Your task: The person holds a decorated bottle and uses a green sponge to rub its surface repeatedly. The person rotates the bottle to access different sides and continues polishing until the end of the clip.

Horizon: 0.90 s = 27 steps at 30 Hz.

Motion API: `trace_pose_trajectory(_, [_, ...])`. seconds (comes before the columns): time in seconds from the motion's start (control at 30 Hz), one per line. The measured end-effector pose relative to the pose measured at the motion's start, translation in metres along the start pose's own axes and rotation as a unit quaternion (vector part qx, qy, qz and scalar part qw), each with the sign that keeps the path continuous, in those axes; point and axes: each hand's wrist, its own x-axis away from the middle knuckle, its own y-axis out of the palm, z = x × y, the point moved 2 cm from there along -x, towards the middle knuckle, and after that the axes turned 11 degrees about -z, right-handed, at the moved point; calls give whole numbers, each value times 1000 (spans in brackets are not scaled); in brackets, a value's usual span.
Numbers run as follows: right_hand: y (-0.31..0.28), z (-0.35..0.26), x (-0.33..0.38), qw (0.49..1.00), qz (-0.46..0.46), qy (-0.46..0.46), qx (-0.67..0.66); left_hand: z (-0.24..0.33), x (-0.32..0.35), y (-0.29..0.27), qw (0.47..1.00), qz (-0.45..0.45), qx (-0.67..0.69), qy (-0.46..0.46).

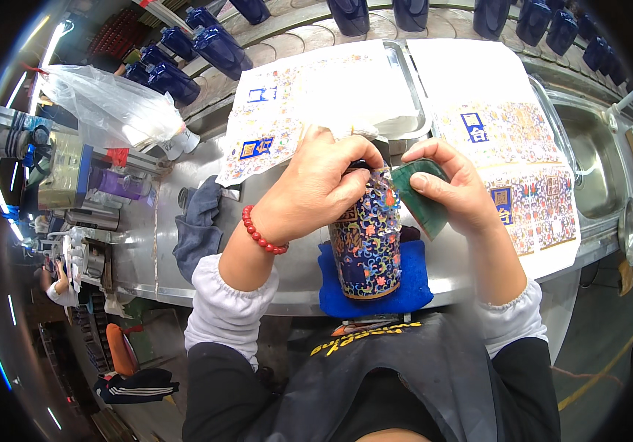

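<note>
A dark blue bottle (366, 250) covered in a colourful floral pattern lies with its base toward me on a folded blue cloth (413, 283). My left hand (318, 180), with a red bead bracelet at the wrist, is closed around the bottle's far end, hiding its neck. In my right hand (463, 193), a thin green scraper (421, 202) is pinched between thumb and fingers. Its edge is close beside the bottle's upper right side; whether it touches cannot be told. White sleeve covers sit on both my forearms.
Printed floral sheets (537, 199) lie at right, with another printed sheet (257, 125) at left. A metal tray (405, 81) sits between them. Several plain blue bottles (220, 51) stand along the back. A grey cloth (200, 228) lies left; a sink (589, 147) is far right.
</note>
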Motion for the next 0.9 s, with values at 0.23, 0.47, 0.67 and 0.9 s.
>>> trace_pose_trajectory(0.23, [1,-12,2,992,21,-53,117,4,1,4,1000,29,-5,12])
trace_pose_trajectory(0.47, [24,-24,-18,902,-8,-116,417,4,2,12,994,103,-25,6])
trace_pose_trajectory(0.67, [29,-12,-27,945,29,-87,314,12,50,32,959,279,29,-48])
trace_pose_trajectory(0.9, [28,-6,-31,913,66,-98,391,14,66,74,971,221,40,-78])
